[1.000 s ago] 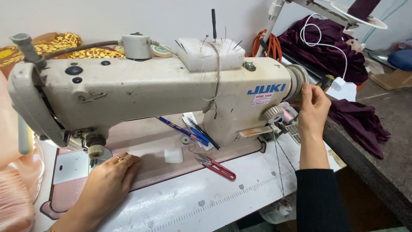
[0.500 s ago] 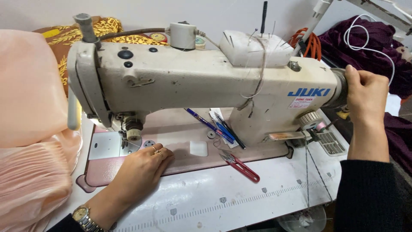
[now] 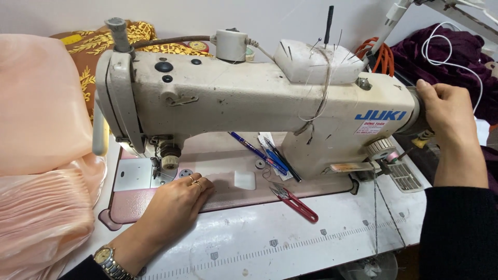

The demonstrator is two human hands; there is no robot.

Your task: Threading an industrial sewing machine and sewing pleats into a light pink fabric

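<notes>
Left hand lies flat, fingers loosely spread, on the sewing machine bed beside the needle; right hand wraps the handwheel at the desk edge.

At lower left of the frame, the left hand wears gold rings and a metal-banded wristwatch; the right hand, at right, emerges from a black sleeve.
</notes>
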